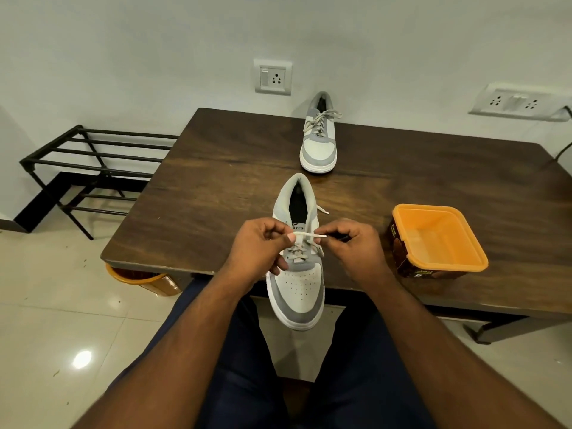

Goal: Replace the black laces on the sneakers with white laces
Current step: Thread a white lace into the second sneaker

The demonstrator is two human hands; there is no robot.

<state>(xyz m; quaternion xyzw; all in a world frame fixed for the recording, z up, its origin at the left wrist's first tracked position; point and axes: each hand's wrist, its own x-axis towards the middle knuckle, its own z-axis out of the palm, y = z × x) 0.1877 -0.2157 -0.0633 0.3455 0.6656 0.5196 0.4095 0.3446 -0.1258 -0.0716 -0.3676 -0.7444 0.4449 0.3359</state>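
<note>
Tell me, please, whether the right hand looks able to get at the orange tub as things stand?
Probably yes. The orange tub stands on the table just beside the right hand, with nothing between them. But that hand is pinching the white lace, so it would have to let go first.

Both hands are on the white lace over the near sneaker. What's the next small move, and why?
Probably draw the white lace taut and thread its tip into the next open eyelet. The left hand and right hand pinch it across the near sneaker, which looks laced only through its lower eyelets, while the far sneaker already appears fully laced in a light lace.
</note>
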